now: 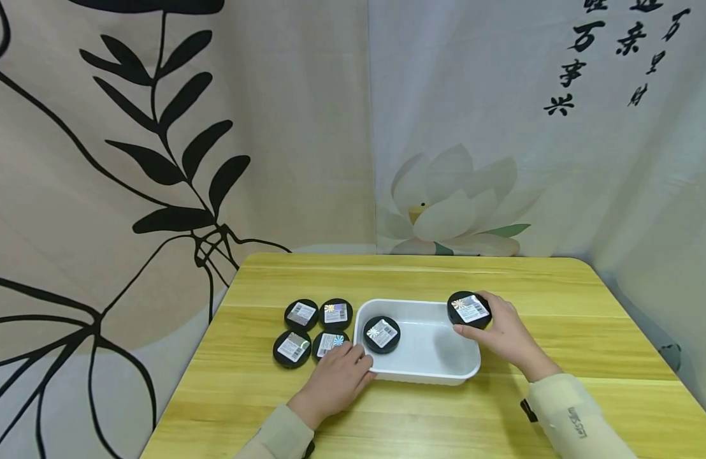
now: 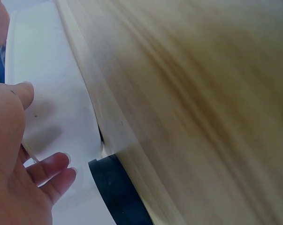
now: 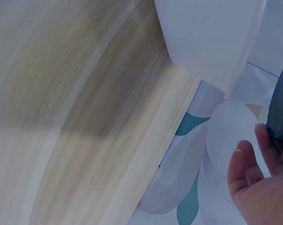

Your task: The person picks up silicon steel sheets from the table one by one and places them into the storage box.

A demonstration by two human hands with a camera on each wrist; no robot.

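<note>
The right hand (image 1: 504, 335) grips a round black tin with a label (image 1: 469, 309), fingers curled round its edge, holding it over the far right corner of the white plastic tray (image 1: 445, 373). In the right wrist view only the fingertips and a dark sliver of that tin (image 3: 282, 105) show. The left hand (image 1: 338, 376) rests on the bench (image 1: 422, 414) with its fingers relaxed against the tray's near left corner, gripping nothing (the left wrist view shows the fingers loose beside the white wall).

Inside the tray, toward its left end, lies a second black tin (image 1: 381, 334), label up. Just left of the tray, four more tins lie in a close square on the bench: two at the back (image 1: 301, 313) (image 1: 336, 313) and two nearer (image 1: 292, 348) (image 1: 328, 344), the last just beyond the left fingertips.

Behind the yellow wooden bench hang printed curtains (image 1: 462, 127) with leaves, a lotus and black script.
</note>
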